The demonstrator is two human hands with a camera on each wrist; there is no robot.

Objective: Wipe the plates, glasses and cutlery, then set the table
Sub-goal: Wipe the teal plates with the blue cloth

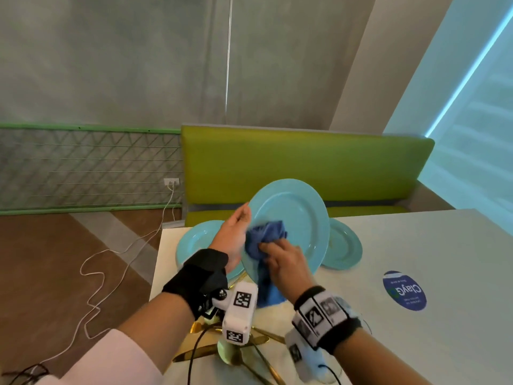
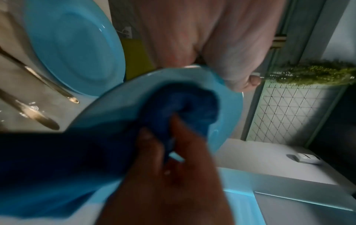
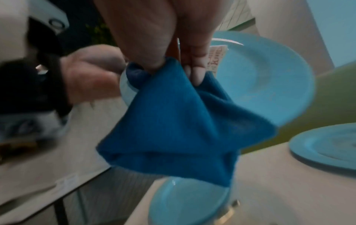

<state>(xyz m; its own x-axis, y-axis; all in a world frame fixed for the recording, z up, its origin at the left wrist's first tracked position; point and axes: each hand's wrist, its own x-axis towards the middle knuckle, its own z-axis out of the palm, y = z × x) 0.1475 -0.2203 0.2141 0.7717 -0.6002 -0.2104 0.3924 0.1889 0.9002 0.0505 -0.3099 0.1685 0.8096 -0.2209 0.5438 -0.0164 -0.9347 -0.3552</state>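
From the head view, the left hand (image 1: pixel 236 234) holds a light blue plate (image 1: pixel 294 215) by its left rim, tilted up on edge above the white worktop (image 1: pixel 416 245), its face toward the person. The right hand (image 1: pixel 286 262) has its grip pinched on a bunched blue cloth (image 1: pixel 266 237), which is pressed against the lower left of the plate's face while a loose tail hangs below. Two more blue plates lie flat on the worktop: the left plate (image 1: pixel 197 240) behind the left wrist and the right plate (image 1: pixel 344 245) partly hidden by the raised one. Gold cutlery (image 1: pixel 258 354) is scattered on the worktop near the person (under both wrists). A round blue sticker (image 1: pixel 404 290) sits to the right, and a green bench seat (image 1: pixel 305 165) stands beyond.

In the left wrist view, blurred, the cloth (image 2: pixel 183 106) sits in the hollow of the held plate (image 2: pixel 227 94) with the right hand's fingers (image 2: pixel 185 137) gripping it; another plate (image 2: pixel 77 50) and cutlery (image 2: pixel 38 76) lie on the worktop behind.

In the right wrist view, fingers (image 3: pixel 194 67) pinch the cloth (image 3: pixel 173 121) at its top, with the held plate (image 3: pixel 269 79) behind it and the left hand (image 3: pixel 92 76) at that plate's edge.
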